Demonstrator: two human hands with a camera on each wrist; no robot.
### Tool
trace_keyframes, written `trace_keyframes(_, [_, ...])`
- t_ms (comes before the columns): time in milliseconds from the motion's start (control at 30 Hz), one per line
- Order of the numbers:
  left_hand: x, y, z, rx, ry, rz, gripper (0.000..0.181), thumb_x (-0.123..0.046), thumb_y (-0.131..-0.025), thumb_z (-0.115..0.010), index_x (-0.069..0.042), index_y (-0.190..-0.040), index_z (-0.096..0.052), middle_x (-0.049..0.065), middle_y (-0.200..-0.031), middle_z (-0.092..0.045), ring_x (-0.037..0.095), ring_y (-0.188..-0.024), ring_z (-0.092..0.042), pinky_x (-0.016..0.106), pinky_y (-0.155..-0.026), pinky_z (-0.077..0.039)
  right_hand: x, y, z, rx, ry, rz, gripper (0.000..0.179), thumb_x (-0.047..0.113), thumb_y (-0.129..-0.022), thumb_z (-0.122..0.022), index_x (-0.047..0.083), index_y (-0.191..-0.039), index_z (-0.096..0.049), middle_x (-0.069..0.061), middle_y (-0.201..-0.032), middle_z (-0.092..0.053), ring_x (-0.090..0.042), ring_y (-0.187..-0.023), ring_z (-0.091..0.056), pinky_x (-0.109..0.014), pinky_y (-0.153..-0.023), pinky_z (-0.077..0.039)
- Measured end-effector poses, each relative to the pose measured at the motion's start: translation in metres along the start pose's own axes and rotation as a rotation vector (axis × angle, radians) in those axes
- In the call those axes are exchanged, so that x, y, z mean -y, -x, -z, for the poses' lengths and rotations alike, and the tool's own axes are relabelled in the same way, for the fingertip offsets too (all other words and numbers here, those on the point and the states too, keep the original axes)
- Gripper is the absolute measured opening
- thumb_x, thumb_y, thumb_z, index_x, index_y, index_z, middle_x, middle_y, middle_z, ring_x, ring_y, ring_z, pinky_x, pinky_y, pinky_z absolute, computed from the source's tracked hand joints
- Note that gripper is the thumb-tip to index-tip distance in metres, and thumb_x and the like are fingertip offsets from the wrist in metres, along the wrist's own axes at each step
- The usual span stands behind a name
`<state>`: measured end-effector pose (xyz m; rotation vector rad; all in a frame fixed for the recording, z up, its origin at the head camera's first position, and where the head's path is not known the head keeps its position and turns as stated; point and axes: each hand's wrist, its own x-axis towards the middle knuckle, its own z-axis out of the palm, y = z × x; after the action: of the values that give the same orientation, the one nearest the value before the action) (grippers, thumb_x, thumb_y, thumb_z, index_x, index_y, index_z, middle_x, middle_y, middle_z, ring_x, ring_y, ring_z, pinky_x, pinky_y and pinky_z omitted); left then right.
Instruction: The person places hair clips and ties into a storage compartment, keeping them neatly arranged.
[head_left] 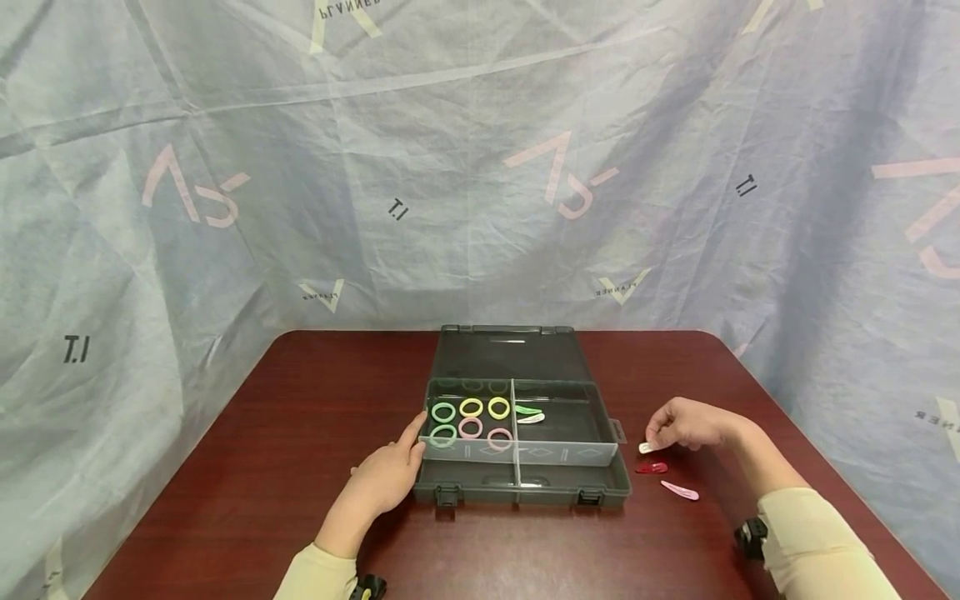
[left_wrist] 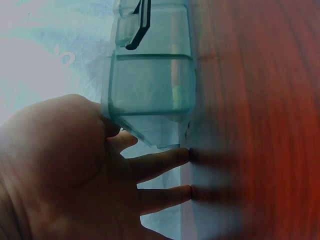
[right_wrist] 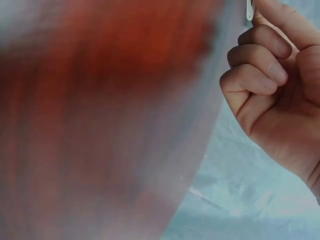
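Observation:
A dark see-through plastic box [head_left: 517, 493] lies with its lid [head_left: 510, 357] laid back. On its left side my left hand [head_left: 387, 473] rests against the wall, fingers extended; two fingertips meet the tabletop in the left wrist view. My right hand [head_left: 688, 423] pinches a white snap hair clip [head_left: 646, 448] between thumb and finger, right of the box. The other fingers curl into the palm in the right wrist view. Just below the right hand, a red hair clip [head_left: 651, 468] and a pink hair clip [head_left: 679, 490] lie on the table.
Several green, yellow and pink hair ties [head_left: 471, 427] sit in the box's left compartment. Past the divider [head_left: 513, 425], a green clip [head_left: 528, 410] and a white clip [head_left: 532, 418] lie in the right compartment. Grey cloth [head_left: 465, 208] hangs behind the reddish-brown table [head_left: 337, 392].

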<state>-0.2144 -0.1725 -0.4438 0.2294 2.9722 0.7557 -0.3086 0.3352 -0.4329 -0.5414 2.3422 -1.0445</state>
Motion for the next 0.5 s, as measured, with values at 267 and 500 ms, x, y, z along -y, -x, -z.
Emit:
trace_keyframes(267, [0.000,0.000,0.000,0.001,0.002,0.004,0.054,-0.029,-0.110,-0.042,-0.022,-0.162,-0.026,0.025,-0.127,-0.065,0.046,-0.129,-0.053,0.085,-0.086,-0.033,0.021,-0.007,0.017,-0.062,-0.037,-0.004,0.011,0.010,-0.088,-0.074,-0.001,-0.091,-0.073,0.000,-0.067,-0.050,-0.007,-0.049,-0.030,-0.022,-0.045,-0.027])
trace_keyframes(500, [-0.001,0.000,0.001,0.004,0.009,0.008,0.054,-0.029,-0.111,-0.042,-0.023,-0.162,-0.026,0.026,-0.130,-0.063,0.046,-0.129,-0.053,0.085,-0.086,-0.032,0.045,-0.022,0.017,-0.090,-0.048,0.047,0.014,0.010,-0.090,-0.074,-0.003,-0.094,-0.073,-0.001,-0.068,-0.048,-0.007,-0.049,-0.028,-0.023,-0.047,-0.027])
